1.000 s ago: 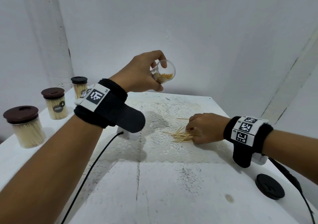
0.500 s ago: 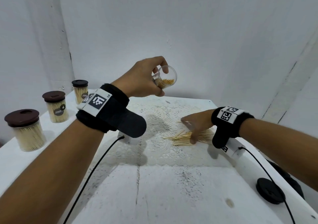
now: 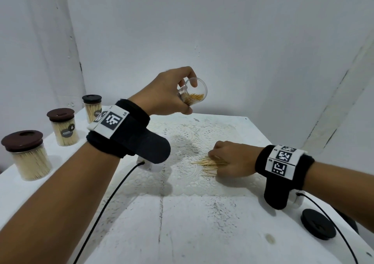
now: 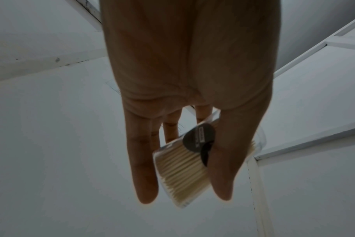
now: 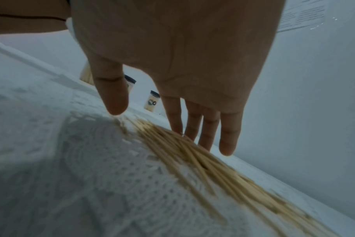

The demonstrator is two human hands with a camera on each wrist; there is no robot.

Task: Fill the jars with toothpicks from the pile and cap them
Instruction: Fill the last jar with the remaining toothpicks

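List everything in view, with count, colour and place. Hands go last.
Open jar: one, clear, partly filled with toothpicks, tilted and held above the table's far side.
Toothpick pile: one, pale wood, on the lace mat at centre right.
Capped jars: three, clear with dark lids, full of toothpicks, in a row along the table's left edge: near, middle, far.
Loose lid: one, black, flat on the table at near right.
Lace mat: one, white, on the middle of the table.
Table: one, white, scuffed.
Cables: two, black, one from each wrist camera.
Left hand: grips the open jar.
Right hand: fingers down on the toothpick pile.
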